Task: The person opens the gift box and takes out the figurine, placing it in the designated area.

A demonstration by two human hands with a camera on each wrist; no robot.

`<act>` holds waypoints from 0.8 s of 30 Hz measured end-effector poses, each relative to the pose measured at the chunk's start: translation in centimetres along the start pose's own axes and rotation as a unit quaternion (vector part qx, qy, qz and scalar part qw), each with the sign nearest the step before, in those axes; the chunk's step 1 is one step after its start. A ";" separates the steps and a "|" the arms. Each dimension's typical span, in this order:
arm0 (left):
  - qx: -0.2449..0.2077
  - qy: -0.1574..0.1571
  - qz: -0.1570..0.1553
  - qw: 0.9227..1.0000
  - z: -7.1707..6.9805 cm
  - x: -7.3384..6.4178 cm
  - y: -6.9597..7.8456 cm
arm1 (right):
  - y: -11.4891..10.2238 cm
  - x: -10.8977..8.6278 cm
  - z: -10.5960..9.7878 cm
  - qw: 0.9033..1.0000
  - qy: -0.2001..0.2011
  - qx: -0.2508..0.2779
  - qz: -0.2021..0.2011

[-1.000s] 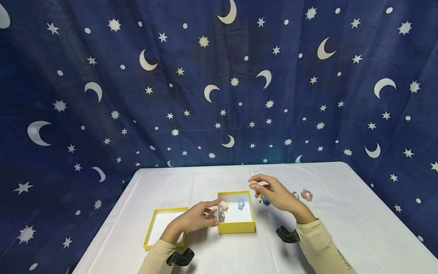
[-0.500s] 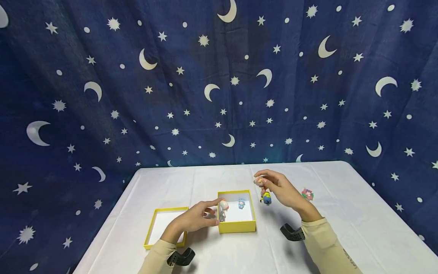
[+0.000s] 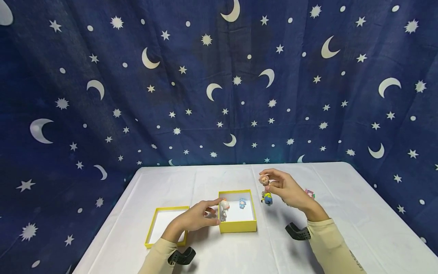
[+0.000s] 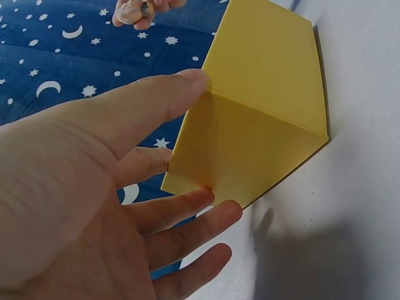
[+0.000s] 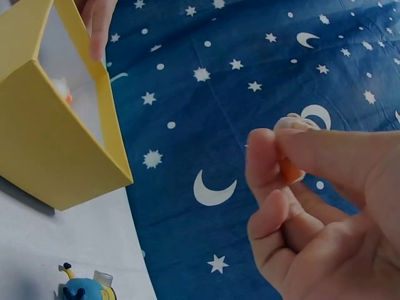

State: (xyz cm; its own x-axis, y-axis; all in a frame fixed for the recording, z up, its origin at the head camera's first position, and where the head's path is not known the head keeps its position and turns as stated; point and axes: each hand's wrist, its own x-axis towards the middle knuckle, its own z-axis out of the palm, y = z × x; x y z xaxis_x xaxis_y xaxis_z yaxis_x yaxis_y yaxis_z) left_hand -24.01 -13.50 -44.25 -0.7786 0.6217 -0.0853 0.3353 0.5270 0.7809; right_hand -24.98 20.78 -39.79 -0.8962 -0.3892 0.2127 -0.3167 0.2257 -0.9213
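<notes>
My right hand pinches a small figurine with a pale, rounded head between thumb and fingers, up above the table. In the right wrist view a bit of orange on the figurine shows between the fingers, which hide most of it. Below it a blue and yellow figurine lies on the table. My left hand holds the left wall of a yellow open box, thumb at the near corner and index finger over the rim. Inside are a white-headed figurine, a grey one and a blue one.
Left of the box lies its yellow-rimmed lid, inner side up, partly behind the left forearm. A pink and red piece peeks out past the right hand. A star-and-moon curtain hangs behind the white table.
My right hand has moved right and slightly up with the pale figurine, away from the box, now overlapping the pink and red piece. The left hand and box have stayed put.
</notes>
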 end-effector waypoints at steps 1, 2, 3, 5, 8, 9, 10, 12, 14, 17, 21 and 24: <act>0.000 0.000 0.001 1.000 0.0 0.0 0.0 | 0.0 0.0 0.0 1.000 0.003 -0.005 -0.001; 0.001 -0.001 0.002 1.000 0.0 0.0 -0.1 | 0.1 0.0 -0.1 1.000 0.007 -0.010 -0.002; 0.001 -0.001 0.003 1.000 0.0 0.0 -0.1 | 0.1 -0.1 -0.1 1.000 0.011 -0.015 -0.005; 0.001 -0.002 0.006 1.000 0.0 0.0 -0.2 | 0.2 -0.1 -0.1 1.000 0.016 -0.022 -0.008; 0.001 -0.001 0.008 1.000 0.0 0.1 -0.3 | 0.1 -0.1 -0.2 0.999 0.023 -0.024 -0.012; 0.000 -0.001 0.007 1.000 0.0 0.1 -0.3 | 0.1 -0.1 -0.2 0.999 0.025 -0.025 -0.012; -0.001 0.000 0.008 1.000 0.1 0.1 -0.3 | 0.0 -0.2 -0.3 0.999 0.028 -0.025 -0.010; -0.003 0.000 0.007 1.000 0.1 0.1 -0.3 | 0.0 -0.2 -0.3 0.999 0.035 -0.026 -0.010; -0.004 -0.001 0.005 1.000 0.1 0.1 -0.2 | -0.1 -0.2 -0.4 0.999 0.044 -0.026 -0.015; -0.004 -0.004 0.002 1.000 0.0 0.1 -0.1 | 0.0 -0.1 -0.6 0.997 0.061 -0.036 -0.034; -0.003 -0.006 -0.001 1.000 -0.1 0.0 0.0 | 0.1 -0.3 -1.1 0.996 0.067 -0.046 -0.041; -0.003 -0.006 0.000 1.000 -0.1 0.0 -0.1 | 0.1 -0.5 -1.5 0.997 0.055 -0.035 -0.033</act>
State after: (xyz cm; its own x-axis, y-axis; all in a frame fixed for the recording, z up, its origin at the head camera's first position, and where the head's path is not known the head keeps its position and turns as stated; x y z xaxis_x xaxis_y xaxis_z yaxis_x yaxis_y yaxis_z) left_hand -24.07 -13.62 -44.32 -0.7719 0.6290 -0.0923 0.3320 0.5227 0.7852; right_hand -25.05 22.37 -39.48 -0.9003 -0.3053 0.3103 -0.3935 0.2655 -0.8802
